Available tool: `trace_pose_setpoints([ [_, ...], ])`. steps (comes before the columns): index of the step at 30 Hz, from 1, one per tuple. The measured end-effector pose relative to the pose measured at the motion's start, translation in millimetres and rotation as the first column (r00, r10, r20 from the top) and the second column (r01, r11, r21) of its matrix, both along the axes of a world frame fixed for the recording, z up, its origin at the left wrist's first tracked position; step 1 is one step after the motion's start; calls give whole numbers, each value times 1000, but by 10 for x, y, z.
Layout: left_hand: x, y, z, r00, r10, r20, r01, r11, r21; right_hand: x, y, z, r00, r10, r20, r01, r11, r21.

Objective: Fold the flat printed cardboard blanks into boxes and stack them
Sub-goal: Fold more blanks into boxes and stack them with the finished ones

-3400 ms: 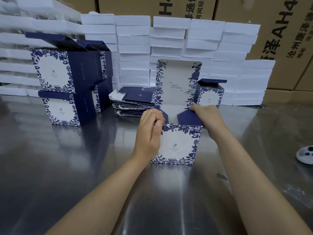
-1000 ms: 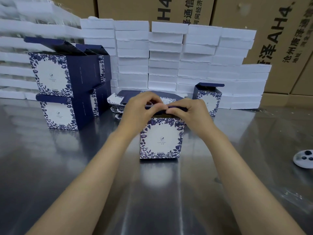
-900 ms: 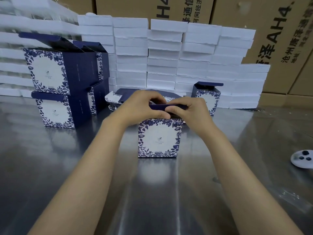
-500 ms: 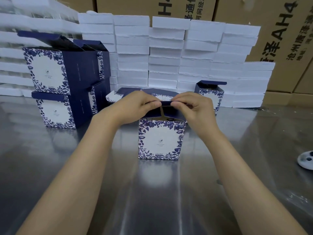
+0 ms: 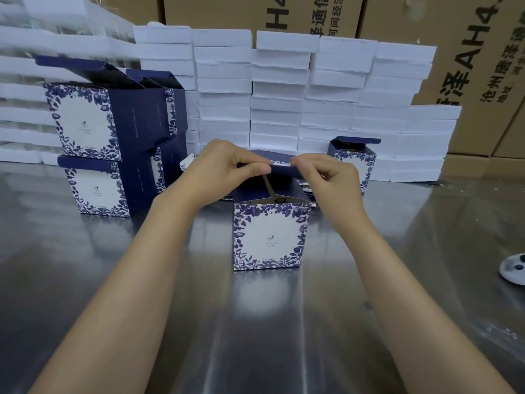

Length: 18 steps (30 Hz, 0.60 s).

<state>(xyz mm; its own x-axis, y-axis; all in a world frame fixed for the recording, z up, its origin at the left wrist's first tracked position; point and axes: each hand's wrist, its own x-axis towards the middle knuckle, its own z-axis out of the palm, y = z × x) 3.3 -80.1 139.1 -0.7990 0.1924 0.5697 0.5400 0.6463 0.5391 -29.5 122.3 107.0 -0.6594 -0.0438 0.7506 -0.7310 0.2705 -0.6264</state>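
Observation:
A blue-and-white floral box [image 5: 270, 237] stands upright on the steel table [image 5: 255, 322] in the middle. Its navy lid flap [image 5: 284, 170] is raised above the open top. My left hand [image 5: 224, 169] pinches the flap's left end and my right hand [image 5: 326, 177] pinches its right end. Folded boxes [image 5: 93, 143] are stacked two high at the left, lids ajar. One more folded box [image 5: 353, 159] stands behind my right hand. The pile of flat blanks [image 5: 186, 163] is mostly hidden behind my hands.
White foam blocks [image 5: 281, 92] are stacked in a wall along the back, with brown cartons [image 5: 468, 66] behind them. A small white round object [image 5: 514, 270] lies at the right table edge.
The tall back panel was folded down and the box turned square to me. In the last second both hands lifted the lid flap, opening the top.

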Motion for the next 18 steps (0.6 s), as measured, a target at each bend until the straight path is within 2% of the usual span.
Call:
trace_pose_setpoints([
  [2, 12, 16, 13, 998, -1, 69, -1, 999, 36, -21, 33, 60, 994, 29, 101, -15, 991, -136],
  [4, 12, -12, 20, 990, -7, 139, 4, 1000, 23, -50, 113, 102, 977, 66, 200, -25, 979, -203],
  [5, 5, -38, 22, 984, -18, 179, 19, 1000, -5, -73, 160, 96, 976, 39, 216, -2, 986, -170],
  [7, 14, -77, 22, 959, -23, 281, 53, 994, -98, -117, 224, 35, 979, -127, 157, 121, 992, 47],
  [9, 15, -105, 0, 926, -15, 378, 83, 983, -164, -144, 219, -48, 967, -225, 120, 193, 953, 233],
  [12, 4, -125, -8, 899, -32, 437, 114, 980, -162, -151, 145, -123, 964, -157, 215, 82, 943, 321],
  [14, -5, -156, 3, 898, 22, 440, 66, 981, -184, -125, 116, -104, 964, -144, 222, 77, 956, 284],
  [16, -27, -192, 15, 891, 164, 423, -48, 961, -271, -64, 122, -38, 971, -83, 225, 47, 986, 160],
  [18, -49, -216, 20, 869, 282, 406, -144, 930, -339, 5, 117, 17, 978, -19, 207, -8, 992, 125],
])
